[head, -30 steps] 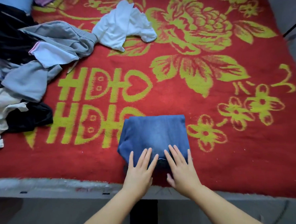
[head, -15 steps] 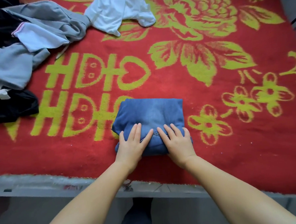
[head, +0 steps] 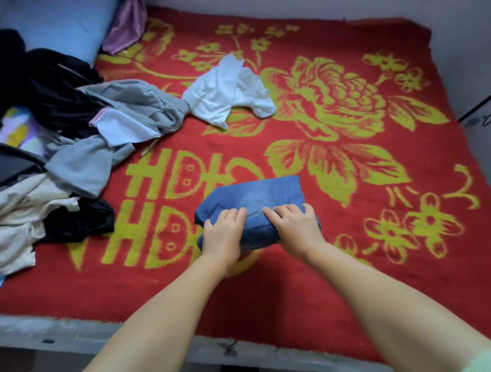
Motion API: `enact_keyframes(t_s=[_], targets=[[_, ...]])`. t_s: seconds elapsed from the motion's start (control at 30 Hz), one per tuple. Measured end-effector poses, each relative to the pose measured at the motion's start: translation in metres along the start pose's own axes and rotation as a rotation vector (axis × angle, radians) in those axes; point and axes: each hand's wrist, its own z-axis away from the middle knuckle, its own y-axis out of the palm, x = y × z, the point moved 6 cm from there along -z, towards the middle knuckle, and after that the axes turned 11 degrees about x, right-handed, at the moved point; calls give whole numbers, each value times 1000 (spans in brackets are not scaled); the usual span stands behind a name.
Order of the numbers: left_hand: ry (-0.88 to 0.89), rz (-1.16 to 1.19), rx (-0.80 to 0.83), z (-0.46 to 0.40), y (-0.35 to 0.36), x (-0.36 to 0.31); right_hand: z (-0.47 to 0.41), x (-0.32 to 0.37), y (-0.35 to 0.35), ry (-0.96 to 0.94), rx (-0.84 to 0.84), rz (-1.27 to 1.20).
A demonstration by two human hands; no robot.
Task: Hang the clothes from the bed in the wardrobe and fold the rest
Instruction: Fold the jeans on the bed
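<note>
Red blanket (head: 345, 280) with yellow-green flowers and lettering; faded blue denim (head: 256, 196) near; white garment (head: 227, 97) far; grey, black, cream clothes (head: 64, 156) left.

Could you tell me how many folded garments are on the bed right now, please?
1: the folded blue jeans near the front edge, gripped by the left hand and right hand. The clothes pile at left may hide others.

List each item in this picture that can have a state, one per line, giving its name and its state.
folded jeans: folded into a compact bundle, gripped at the near edge
left hand: fingers curled over the jeans
right hand: fingers curled over the jeans
white garment: crumpled, unfolded
grey garment: crumpled, unfolded
black garment: bunched in the pile
beige garment: rumpled, unfolded
red blanket: spread flat
</note>
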Motion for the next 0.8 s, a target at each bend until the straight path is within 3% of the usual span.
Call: enact_keyframes(t_s=[0.17,0.37,0.5,0.8], targets=[[-73,-16,-78,14,-50,31,-20,23,-53,-68,-60,31],[-307,27,-108,86,-75,83,-30,94,-94,-281,-42,51],[-527,45,-229,173,-73,119,-10,175,-109,-562,9,101],[-1087,213,-136,401,-13,147,104,362,-110,-1064,6,238]])
